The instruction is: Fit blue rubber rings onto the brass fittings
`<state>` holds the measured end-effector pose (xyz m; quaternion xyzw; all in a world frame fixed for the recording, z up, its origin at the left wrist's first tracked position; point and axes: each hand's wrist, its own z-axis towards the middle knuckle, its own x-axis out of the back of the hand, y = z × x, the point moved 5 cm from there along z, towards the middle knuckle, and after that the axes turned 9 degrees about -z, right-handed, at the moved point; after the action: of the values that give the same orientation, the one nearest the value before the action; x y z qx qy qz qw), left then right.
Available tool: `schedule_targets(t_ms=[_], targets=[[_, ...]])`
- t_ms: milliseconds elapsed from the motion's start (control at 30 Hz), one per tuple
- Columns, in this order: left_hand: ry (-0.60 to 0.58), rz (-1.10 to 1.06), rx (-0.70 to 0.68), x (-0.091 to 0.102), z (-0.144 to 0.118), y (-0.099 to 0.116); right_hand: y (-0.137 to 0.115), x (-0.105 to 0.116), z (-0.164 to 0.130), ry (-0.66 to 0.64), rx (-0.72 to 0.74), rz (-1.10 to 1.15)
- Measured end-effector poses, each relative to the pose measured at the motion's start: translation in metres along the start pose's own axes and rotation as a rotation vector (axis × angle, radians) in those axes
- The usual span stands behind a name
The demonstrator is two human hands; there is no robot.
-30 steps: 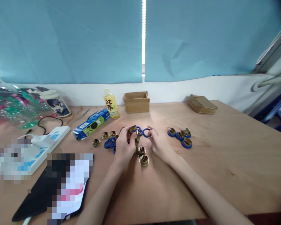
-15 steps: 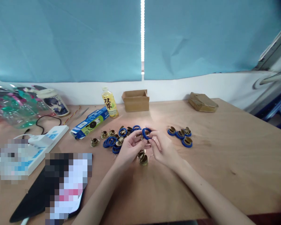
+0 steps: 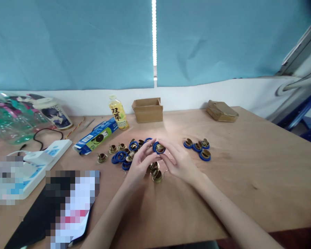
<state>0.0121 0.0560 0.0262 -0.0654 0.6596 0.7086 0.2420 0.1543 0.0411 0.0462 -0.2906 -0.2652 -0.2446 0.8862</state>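
Above the middle of the wooden surface [image 3: 248, 180], the left hand [image 3: 140, 164] and right hand [image 3: 180, 162] meet, and the fingers of both pinch one brass piece with a blue ring [image 3: 159, 148]. Two bare brass pieces [image 3: 155, 172] lie just below. Four ringed pieces [image 3: 198, 148] sit to the right.

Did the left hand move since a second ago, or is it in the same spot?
Yes. The left hand has lifted off the pile of blue rings and swung right, meeting the right hand on one blue-ringed brass piece.
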Motion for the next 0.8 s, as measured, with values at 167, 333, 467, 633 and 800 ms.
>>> schedule_targets(t_ms=[167,333,467,633,800], targets=[[0.06,0.012,0.006,0.008,0.004,-0.002,0.0,-0.002,0.001,-0.02,0.005,0.027],[0.055,0.036,0.005,0.006,0.005,-0.002,0.004,-0.002,0.001,-0.024,-0.06,0.053],[0.09,0.019,-0.014,0.008,0.006,-0.001,0.012,-0.001,0.0,0.006,-0.163,0.076],[0.108,0.024,0.107,0.01,0.009,-0.007,0.016,-0.003,0.002,-0.025,-0.215,0.147],[0.083,0.07,0.138,0.008,0.008,-0.005,0.019,-0.007,0.003,-0.069,-0.345,0.302]])
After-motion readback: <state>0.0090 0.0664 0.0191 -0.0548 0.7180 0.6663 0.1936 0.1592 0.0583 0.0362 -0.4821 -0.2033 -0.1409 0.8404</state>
